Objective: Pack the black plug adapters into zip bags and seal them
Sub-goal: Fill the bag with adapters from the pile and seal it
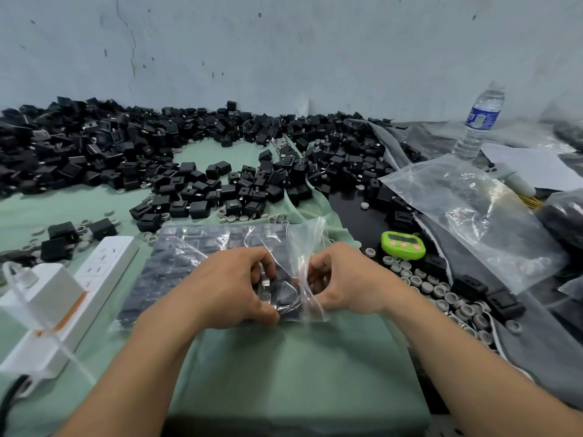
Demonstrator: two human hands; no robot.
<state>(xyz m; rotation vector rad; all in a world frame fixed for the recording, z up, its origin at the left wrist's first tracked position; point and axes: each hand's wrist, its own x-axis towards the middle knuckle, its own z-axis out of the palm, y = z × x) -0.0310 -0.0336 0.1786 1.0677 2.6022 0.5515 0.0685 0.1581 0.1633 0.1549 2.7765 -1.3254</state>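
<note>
A clear zip bag (202, 257) packed with rows of black plug adapters lies flat on the green cloth (284, 367) in front of me. Its open mouth points right. My left hand (233, 288) grips a black adapter with metal prongs (266, 290) at the bag's mouth. My right hand (344, 279) pinches the loose plastic edge of the bag mouth (307, 266). A large heap of loose black adapters (189, 159) covers the far half of the table.
A white power strip (75, 294) with a charger plugged in lies at the left. A green timer (403, 244) and several grey rings (441, 291) sit at the right, under a stack of empty clear bags (467, 209). A water bottle (479, 121) stands at the far right.
</note>
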